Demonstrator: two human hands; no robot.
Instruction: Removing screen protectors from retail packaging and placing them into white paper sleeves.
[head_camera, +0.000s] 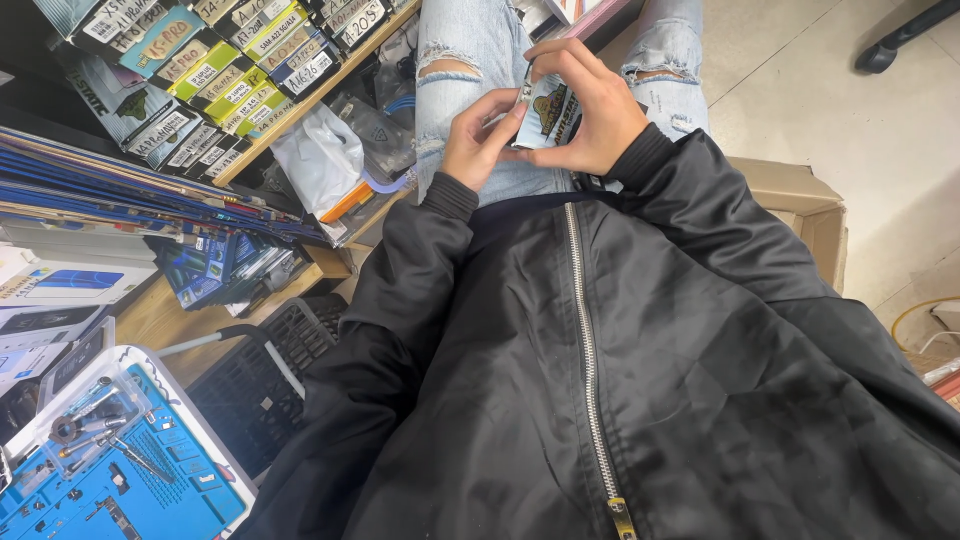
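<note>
Both my hands hold a small flat packet (547, 115) with a blue, white and yellow printed front, above my lap. My left hand (480, 135) pinches its left edge with thumb and fingers. My right hand (590, 100) wraps over its top and right side. I wear a black zip jacket (600, 350) and torn light-blue jeans (470, 60). Most of the packet is covered by my fingers.
A wooden shelf (300, 110) at the left carries rows of labelled boxes (220, 60), a white plastic bag (320, 160) and stacked flat packages (120, 190). A blue work mat (130, 480) with small tools lies at the lower left, beside a black mesh basket (260, 380). A cardboard box (800, 200) stands at the right.
</note>
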